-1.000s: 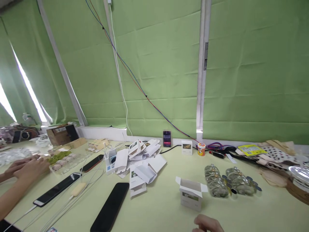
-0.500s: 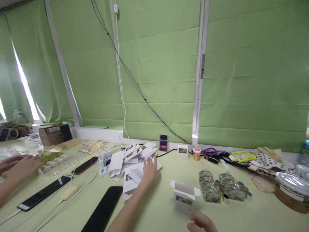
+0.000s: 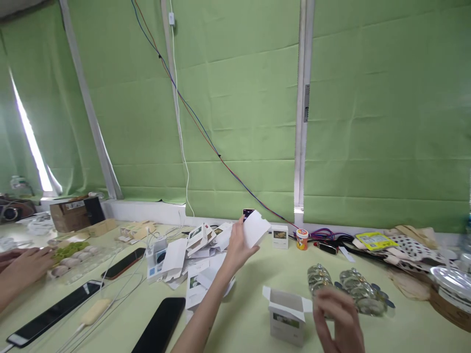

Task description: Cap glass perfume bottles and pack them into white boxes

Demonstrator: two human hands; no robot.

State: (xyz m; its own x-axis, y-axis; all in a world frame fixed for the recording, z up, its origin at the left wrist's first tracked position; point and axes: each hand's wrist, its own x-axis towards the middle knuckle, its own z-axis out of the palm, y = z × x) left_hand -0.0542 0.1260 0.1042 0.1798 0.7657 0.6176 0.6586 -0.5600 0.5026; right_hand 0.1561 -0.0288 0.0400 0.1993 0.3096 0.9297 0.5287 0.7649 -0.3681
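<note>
My left hand (image 3: pixel 238 247) is closed on a flat, folded white carton (image 3: pixel 256 228), lifted just right of a heap of flattened white cartons (image 3: pixel 198 279). In front of me an unfolded white box (image 3: pixel 287 323) stands upright on the table with its top flaps spread. My right hand (image 3: pixel 338 318) is raised just to the right of that box, fingers bent and apart, with nothing seen in them. Behind it, partly covered, lie two rows of clear glass-like pieces (image 3: pixel 362 294) with small dark round discs beside them.
A black phone (image 3: pixel 160 326) lies left of my arm, beside cables and a yellowish power bank (image 3: pixel 95 311). A small closed box (image 3: pixel 280 237) and an orange tub (image 3: pixel 302 239) stand by the wall. Another person's hands (image 3: pixel 27 269) rest beside an egg tray (image 3: pixel 79 260) at far left.
My left hand has picked a folded carton off the heap and raised it to the right. My right hand has risen and moved right, past the standing box.
</note>
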